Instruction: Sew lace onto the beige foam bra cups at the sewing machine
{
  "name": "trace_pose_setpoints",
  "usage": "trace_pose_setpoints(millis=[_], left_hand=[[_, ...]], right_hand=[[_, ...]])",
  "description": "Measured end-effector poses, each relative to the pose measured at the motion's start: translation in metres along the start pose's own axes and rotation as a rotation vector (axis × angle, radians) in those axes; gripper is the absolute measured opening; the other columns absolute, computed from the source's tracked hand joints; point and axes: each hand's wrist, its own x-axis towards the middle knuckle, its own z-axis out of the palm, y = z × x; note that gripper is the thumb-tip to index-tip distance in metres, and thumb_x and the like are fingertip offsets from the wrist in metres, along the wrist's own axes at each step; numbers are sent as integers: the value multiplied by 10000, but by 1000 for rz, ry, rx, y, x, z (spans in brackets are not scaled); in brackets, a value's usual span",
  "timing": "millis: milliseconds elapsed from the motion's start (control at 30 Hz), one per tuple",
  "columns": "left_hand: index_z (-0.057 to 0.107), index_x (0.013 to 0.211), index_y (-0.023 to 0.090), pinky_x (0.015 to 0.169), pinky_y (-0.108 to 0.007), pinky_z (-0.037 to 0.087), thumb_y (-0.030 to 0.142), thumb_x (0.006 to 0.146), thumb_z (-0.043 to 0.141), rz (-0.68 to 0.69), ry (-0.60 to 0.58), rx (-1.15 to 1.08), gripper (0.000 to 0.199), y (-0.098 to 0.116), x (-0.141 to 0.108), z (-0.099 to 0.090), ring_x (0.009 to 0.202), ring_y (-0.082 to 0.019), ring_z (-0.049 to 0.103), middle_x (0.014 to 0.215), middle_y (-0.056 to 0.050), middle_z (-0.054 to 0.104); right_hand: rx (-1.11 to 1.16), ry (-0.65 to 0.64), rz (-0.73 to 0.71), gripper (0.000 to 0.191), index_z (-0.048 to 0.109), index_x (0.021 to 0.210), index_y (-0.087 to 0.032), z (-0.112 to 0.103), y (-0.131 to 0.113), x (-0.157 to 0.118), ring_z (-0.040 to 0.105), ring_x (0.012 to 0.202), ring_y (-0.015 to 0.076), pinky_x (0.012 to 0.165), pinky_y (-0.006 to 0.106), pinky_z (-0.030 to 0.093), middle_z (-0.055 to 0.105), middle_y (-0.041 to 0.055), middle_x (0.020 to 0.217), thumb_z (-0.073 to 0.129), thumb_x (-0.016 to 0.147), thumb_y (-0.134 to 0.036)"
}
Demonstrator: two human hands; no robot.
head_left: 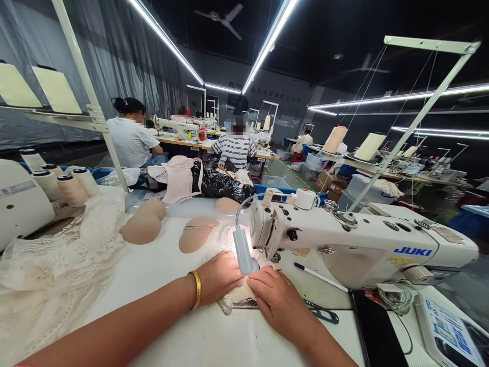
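Note:
My left hand [219, 278], with a gold bangle on the wrist, presses its closed fingers on a piece of cream lace fabric [239, 294] in front of the sewing machine [362, 250]. From the other side my right hand [272, 295] pinches the same fabric, its fingertips almost meeting those of the left. A grey lamp head [243, 250] on a bendy neck shines over the spot and covers part of the fabric and the needle area. Beige bra cups [143, 224] lie on the table, one nearer cup [197, 234] just beyond my left hand.
White lace [57, 275] is heaped at the left beside thread cones [72, 186]. Right of my right hand lie thread snips [323, 311], a white pen [321, 277] and a black phone [376, 331]. Two people [132, 135] sit at machines ahead.

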Motion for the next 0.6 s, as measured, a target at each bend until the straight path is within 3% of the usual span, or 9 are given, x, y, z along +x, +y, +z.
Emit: trace_pose_setpoints(millis=[233, 600], left_hand=[[638, 933, 205, 899, -363, 471, 207, 1022, 549, 23, -7, -45, 126, -12, 5, 2, 924, -219, 633, 959, -34, 709], [624, 887, 201, 802, -354, 430, 168, 1000, 569, -21, -27, 8, 130, -4, 7, -6, 855, -213, 613, 909, -19, 691]], right_hand=[[9, -20, 51, 351, 625, 1066, -253, 5, 2, 3, 623, 894, 225, 719, 348, 469, 724, 31, 1080, 496, 893, 25], [22, -20, 57, 410, 630, 1129, -263, 7, 2, 3, 614, 916, 228, 734, 349, 485, 719, 27, 1136, 507, 880, 39]])
